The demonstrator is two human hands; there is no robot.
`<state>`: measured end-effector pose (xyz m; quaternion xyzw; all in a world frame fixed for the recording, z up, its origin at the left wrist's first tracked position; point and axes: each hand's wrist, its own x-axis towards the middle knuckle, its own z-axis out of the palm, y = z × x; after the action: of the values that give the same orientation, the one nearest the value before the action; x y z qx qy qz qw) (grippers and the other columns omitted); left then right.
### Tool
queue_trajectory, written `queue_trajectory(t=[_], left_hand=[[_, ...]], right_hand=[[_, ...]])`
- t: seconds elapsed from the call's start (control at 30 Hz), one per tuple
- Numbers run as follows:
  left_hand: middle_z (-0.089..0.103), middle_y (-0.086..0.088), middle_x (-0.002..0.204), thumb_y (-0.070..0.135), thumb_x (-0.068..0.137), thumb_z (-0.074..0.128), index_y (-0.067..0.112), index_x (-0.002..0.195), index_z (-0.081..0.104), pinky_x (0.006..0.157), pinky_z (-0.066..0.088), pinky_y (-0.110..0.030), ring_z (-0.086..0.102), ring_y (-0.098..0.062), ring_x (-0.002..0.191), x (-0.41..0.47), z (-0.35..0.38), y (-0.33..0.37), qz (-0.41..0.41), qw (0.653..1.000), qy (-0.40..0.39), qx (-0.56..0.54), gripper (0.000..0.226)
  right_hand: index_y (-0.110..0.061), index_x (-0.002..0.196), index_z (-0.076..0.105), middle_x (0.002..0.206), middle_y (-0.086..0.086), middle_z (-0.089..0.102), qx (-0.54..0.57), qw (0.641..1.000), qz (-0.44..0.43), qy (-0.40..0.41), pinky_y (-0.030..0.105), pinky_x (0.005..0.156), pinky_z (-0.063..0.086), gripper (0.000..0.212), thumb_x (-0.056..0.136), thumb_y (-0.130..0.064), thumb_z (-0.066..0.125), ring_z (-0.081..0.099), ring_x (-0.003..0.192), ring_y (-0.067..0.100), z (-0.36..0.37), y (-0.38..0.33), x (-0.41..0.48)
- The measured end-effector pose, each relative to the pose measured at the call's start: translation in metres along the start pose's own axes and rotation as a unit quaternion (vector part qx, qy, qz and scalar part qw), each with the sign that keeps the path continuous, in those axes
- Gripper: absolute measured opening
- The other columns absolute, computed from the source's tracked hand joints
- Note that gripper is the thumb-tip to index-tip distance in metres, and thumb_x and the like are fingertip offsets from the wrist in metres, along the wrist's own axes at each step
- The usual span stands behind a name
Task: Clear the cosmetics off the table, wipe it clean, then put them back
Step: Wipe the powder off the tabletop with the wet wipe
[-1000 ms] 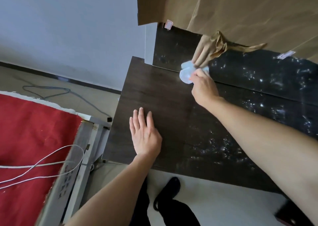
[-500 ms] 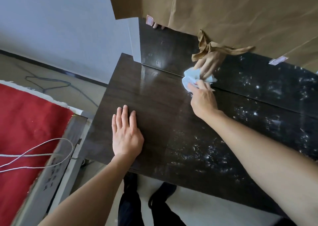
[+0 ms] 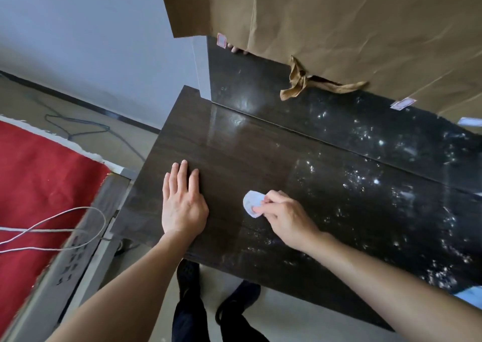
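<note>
A dark wooden table [image 3: 234, 146] fills the middle of the view, with white powdery specks across its right half. My right hand [image 3: 284, 218] presses a small white wipe [image 3: 251, 203] onto the tabletop near the front edge, fingers pinched on it. My left hand [image 3: 182, 201] lies flat on the table to the left of the wipe, fingers together, holding nothing. No cosmetics are in sight.
A mirror [image 3: 260, 81] stands along the table's back edge, mostly covered by brown paper [image 3: 339, 28]. To the left lies a red cloth [image 3: 39, 172] with white cables [image 3: 52, 227]. My dark shoes [image 3: 234, 305] stand on the pale floor below the table edge.
My right hand has drawn the wipe from the back edge by the mirror toward the front of the table. My left hand has stayed flat in place.
</note>
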<state>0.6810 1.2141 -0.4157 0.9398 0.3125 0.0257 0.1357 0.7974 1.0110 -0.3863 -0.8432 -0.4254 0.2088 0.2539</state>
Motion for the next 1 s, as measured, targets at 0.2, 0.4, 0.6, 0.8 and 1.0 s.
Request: queue_trajectory(t=[0.2,0.4,0.6,0.8,1.0], left_hand=[[0.038,-0.024,0.145,0.009,0.079,0.042,0.001,0.127,0.050,0.116,0.017,-0.050,0.026,-0.041,0.139,0.000,0.003,-0.002,0.008,1.000,0.015,-0.007,0.049],[0.037,-0.024,0.146,0.010,0.080,0.043,0.001,0.128,0.049,0.116,0.017,-0.051,0.025,-0.041,0.139,0.000,0.004,-0.003,0.011,1.000,0.016,-0.005,0.050],[0.036,-0.024,0.146,0.011,0.080,0.042,0.001,0.128,0.050,0.116,0.017,-0.052,0.024,-0.042,0.139,0.000,0.002,-0.002,0.014,1.000,0.013,-0.012,0.049],[0.037,-0.024,0.145,0.011,0.080,0.041,0.001,0.127,0.050,0.116,0.017,-0.051,0.026,-0.042,0.138,0.000,0.004,-0.002,0.015,0.999,0.025,-0.017,0.048],[0.036,-0.025,0.146,0.010,0.082,0.042,0.001,0.128,0.050,0.116,0.017,-0.052,0.025,-0.042,0.138,-0.001,0.004,-0.003,0.020,0.999,0.024,-0.017,0.047]], right_hand=[[-0.007,0.116,0.064,0.112,0.017,0.064,-0.085,0.966,0.162,0.184,0.037,0.089,0.045,0.036,0.082,0.002,0.058,0.057,0.105,0.035,-0.061,0.053,0.113],[-0.005,0.095,0.071,0.088,0.013,0.059,-0.093,0.982,0.078,0.142,0.029,0.071,0.041,0.018,0.083,0.000,0.058,0.055,0.081,0.031,-0.005,0.021,0.072],[-0.006,0.088,0.073,0.082,0.007,0.058,-0.058,0.997,0.000,0.044,0.025,0.069,0.041,0.022,0.078,0.009,0.058,0.055,0.077,0.026,-0.022,0.012,0.015],[-0.004,0.096,0.073,0.093,0.016,0.064,-0.175,0.953,0.139,0.206,0.038,0.074,0.049,0.026,0.077,0.006,0.058,0.057,0.086,0.038,-0.072,0.086,0.081],[-0.004,0.086,0.072,0.086,0.012,0.059,-0.117,0.970,0.137,0.161,0.027,0.070,0.042,0.026,0.086,-0.018,0.050,0.054,0.078,0.026,-0.031,0.059,0.022]])
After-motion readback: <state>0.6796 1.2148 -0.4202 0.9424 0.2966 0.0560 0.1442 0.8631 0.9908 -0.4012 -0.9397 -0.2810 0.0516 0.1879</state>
